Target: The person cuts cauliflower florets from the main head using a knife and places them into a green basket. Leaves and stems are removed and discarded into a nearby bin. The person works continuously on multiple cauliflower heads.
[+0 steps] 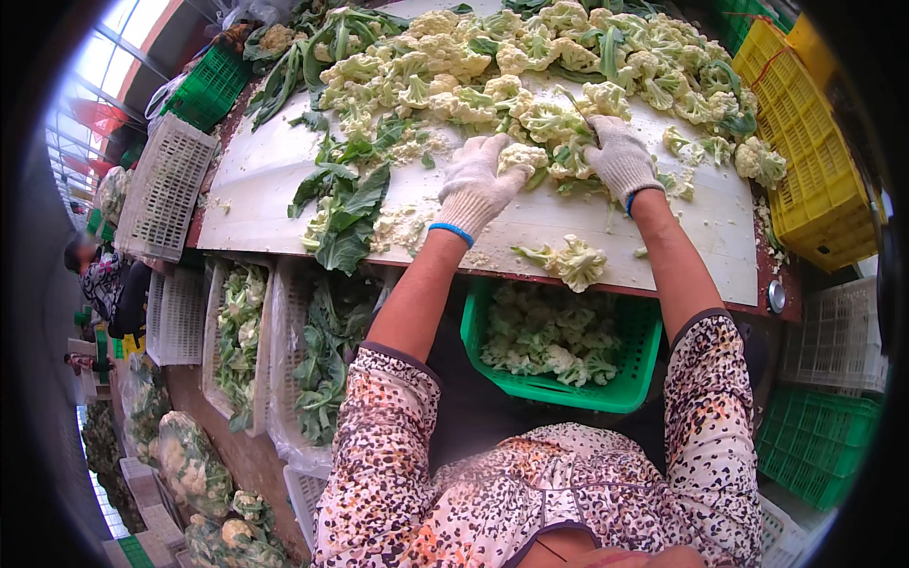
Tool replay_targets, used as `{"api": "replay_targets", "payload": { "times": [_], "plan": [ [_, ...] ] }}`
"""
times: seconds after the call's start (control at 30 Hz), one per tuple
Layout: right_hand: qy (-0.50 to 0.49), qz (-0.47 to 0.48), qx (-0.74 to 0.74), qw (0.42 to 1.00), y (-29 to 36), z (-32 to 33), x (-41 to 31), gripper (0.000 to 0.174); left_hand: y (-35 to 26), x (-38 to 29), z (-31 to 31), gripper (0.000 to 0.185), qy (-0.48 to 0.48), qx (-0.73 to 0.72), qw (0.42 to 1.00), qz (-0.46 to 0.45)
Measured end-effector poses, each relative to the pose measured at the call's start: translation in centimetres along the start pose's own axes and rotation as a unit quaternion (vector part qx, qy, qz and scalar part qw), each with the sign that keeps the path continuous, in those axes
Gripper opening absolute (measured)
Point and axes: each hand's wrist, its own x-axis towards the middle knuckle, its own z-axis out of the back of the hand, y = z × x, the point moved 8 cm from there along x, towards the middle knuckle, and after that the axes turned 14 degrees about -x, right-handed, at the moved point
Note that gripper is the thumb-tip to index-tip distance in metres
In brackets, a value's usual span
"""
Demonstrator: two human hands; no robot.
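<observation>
My left hand (477, 177), in a white knit glove with a blue cuff edge, grips a cauliflower floret (522, 157) between thumb and fingers. To its right, my gloved right hand (623, 157) is closed around a thin, dark tool that looks like a knife (577, 106); its handle is hidden in the glove. Cut florets with bits of green leaf (561, 153) lie between both hands. Beyond them a large heap of cauliflower florets (440, 53) covers the far side of the white tabletop (263, 192). Two loose florets (581, 263) rest at the near edge.
Below the table edge, a green plastic basket (568, 401) holds florets. Left of it stand crates of leaves (323, 369) and trimmings (241, 319). Yellow crates (809, 149) border the table's right side. Cauliflower leaves (355, 213) lie left of my hands. A person (106, 284) is at far left.
</observation>
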Motion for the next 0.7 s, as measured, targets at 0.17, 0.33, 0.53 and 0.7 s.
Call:
{"api": "replay_targets", "payload": {
  "times": [0.17,0.33,0.53,0.7],
  "plan": [
    [0.002,-0.079,0.169,0.982,-2.0,0.2,-4.6,0.034,-2.7,-2.0,-4.9,0.065,-0.012,0.051,0.992,-0.111],
    [0.004,-0.173,0.412,0.895,-4.0,-1.6,-9.8,0.028,-5.1,-3.7,-5.5,0.072,-0.078,0.089,0.962,-0.246],
    [-0.062,-0.045,0.294,0.953,-1.7,-0.7,-9.5,0.027,-4.7,-3.4,-7.2,0.067,0.013,0.051,0.976,-0.209],
    [0.023,-0.181,0.353,0.918,-3.4,0.7,-9.9,0.031,-4.6,-3.7,-7.3,0.056,-0.004,0.041,0.984,-0.173]
  ]
}}
